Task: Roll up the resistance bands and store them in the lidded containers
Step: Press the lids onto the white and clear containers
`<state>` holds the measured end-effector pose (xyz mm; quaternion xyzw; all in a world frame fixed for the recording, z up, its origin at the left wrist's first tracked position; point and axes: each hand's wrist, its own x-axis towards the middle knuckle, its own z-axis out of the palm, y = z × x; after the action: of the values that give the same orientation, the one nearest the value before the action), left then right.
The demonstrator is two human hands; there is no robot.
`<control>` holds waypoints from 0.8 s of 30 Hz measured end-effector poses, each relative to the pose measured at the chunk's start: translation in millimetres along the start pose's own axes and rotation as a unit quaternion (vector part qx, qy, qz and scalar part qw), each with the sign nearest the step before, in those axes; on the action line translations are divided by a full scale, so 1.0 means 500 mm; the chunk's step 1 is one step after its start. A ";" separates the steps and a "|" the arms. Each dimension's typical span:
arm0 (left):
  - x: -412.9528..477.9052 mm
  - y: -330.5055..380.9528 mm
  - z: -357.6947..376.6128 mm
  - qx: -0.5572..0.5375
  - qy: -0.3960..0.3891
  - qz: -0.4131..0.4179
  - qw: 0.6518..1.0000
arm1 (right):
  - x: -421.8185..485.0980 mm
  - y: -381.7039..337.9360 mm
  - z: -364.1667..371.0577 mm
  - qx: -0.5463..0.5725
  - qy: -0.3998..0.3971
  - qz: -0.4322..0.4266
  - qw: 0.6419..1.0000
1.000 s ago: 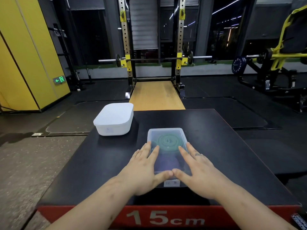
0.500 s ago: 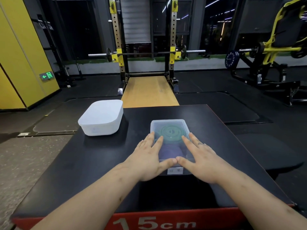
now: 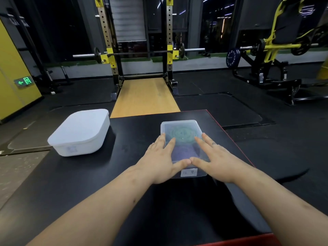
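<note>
Both arms reach in from the bottom of the frame and meet just right of center. The left hand [image 3: 159, 163] and right hand [image 3: 215, 160] lie flat on the lid [image 3: 181, 127] of the clear container [image 3: 179, 123]. Fingers are straight and a bit fanned out, pointing away toward the top of the frame, and the thumbs are turned inward so their tips touch over the near end of the lid. Neither hand is gripping anything, they're just spread palms pressing down.

Through the plastic you can see a coiled green band [image 3: 184, 136] in the far half, and something purplish [image 3: 184, 151] between the hands, though it's too blurry to say more. There's a little white label [image 3: 189, 172] on the near wall of the box, just under the thumbs.

The container sits on a black platform [image 3: 88, 183]. Toward the left of the frame, well apart from the hands, there's a white container [image 3: 79, 132] with its lid on.

Behind that is regular gym stuff: a wooden strip [image 3: 143, 96] leading up to a squat rack [image 3: 168, 32] with a barbell [image 3: 138, 53] across it, a yellow machine [image 3: 276, 41] in the upper right, and a green exit sign [image 3: 24, 81] on the yellow wall [image 3: 10, 68] at the left edge.
</note>
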<state>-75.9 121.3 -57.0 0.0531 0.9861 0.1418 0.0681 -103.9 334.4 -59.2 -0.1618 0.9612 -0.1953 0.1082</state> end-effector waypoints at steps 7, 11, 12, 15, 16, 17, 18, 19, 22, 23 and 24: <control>0.080 0.028 -0.007 -0.004 -0.004 0.003 1.000 | 0.069 0.064 -0.025 0.015 0.009 0.012 1.000; 0.127 0.040 -0.010 -0.001 -0.005 0.004 1.000 | 0.111 0.101 -0.039 0.016 0.014 0.009 1.000; 0.139 0.043 -0.011 -0.002 -0.005 0.005 1.000 | 0.123 0.109 -0.043 0.017 0.015 0.010 1.000; 0.172 0.051 -0.015 -0.005 -0.007 0.006 1.000 | 0.157 0.128 -0.056 0.024 0.018 0.012 0.999; 0.183 0.054 -0.016 -0.006 -0.007 0.005 1.000 | 0.168 0.134 -0.059 0.025 0.018 0.010 0.999; 0.195 0.055 -0.016 -0.005 -0.007 0.004 1.000 | 0.178 0.139 -0.063 0.024 0.018 0.008 1.000; 0.208 0.057 -0.015 -0.004 -0.007 0.003 1.000 | 0.188 0.144 -0.067 0.025 0.018 0.007 1.000; 0.220 0.058 -0.014 -0.002 -0.006 0.002 1.000 | 0.199 0.150 -0.070 0.026 0.018 0.007 0.999; 0.257 0.059 -0.012 0.001 -0.001 0.001 1.000 | 0.226 0.165 -0.080 0.029 0.022 0.012 0.999; 0.268 0.059 -0.011 0.001 0.001 0.001 1.000 | 0.233 0.169 -0.083 0.030 0.022 0.012 0.999; 0.278 0.059 -0.010 0.001 0.004 0.001 1.000 | 0.241 0.172 -0.086 0.032 0.023 0.010 0.999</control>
<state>-210.9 165.4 -60.3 0.0538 0.9865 0.1408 0.0637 -250.0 381.3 -73.0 -0.1439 0.9584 -0.2285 0.0928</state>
